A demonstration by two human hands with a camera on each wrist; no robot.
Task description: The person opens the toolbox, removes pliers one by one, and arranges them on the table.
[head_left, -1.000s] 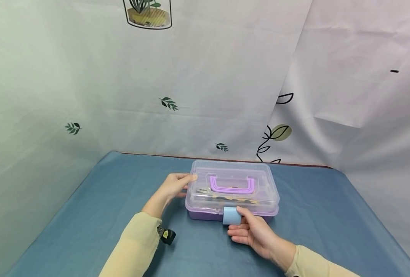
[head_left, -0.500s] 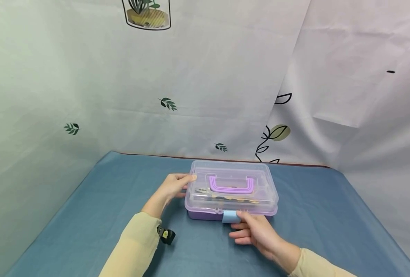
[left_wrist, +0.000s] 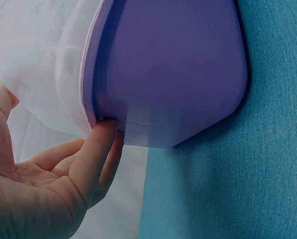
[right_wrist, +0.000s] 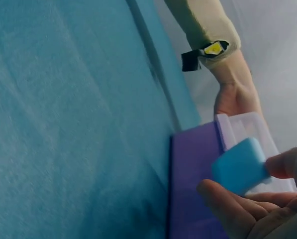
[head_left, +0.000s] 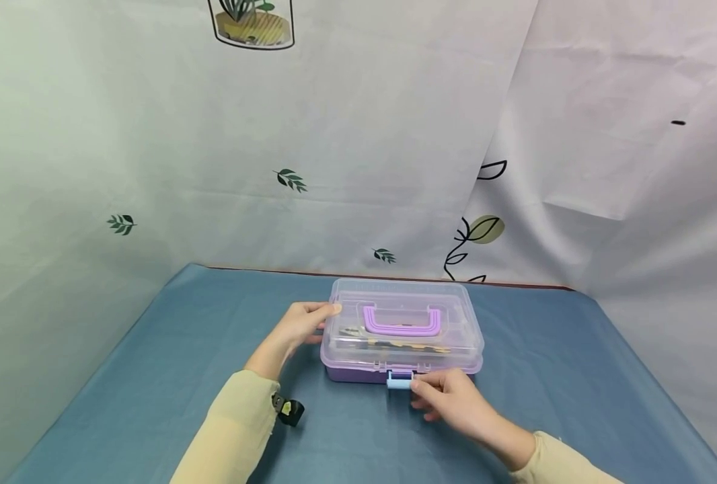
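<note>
A purple plastic storage box point(head_left: 354, 376) with a clear lid point(head_left: 349, 296) sits toward the back of the table. My left hand point(head_left: 298, 326) holds its left end, thumb on the lid and fingertips against the base under the rim, as the left wrist view shows. On the front, a light-blue latch point(head_left: 399, 384) sticks outward, swung away from the lid edge. My right hand point(head_left: 458, 403) pinches the latch's right end between thumb and fingers. The lid lies down on the base. Long, thin yellow-and-black items point(head_left: 407, 347) show dimly through it.
A purple carrying handle point(head_left: 402, 330) lies folded on the lid. Blue cloth point(head_left: 153, 396) covers the table. Behind it hangs a white printed curtain point(head_left: 358, 134), close to the box's back. A black strap point(head_left: 288, 410) hangs at the left wrist.
The blue latch has swung from lying flat against the front to sticking outward, with my right hand following it. My left hand keeps its place on the box. The view has shifted slightly.
</note>
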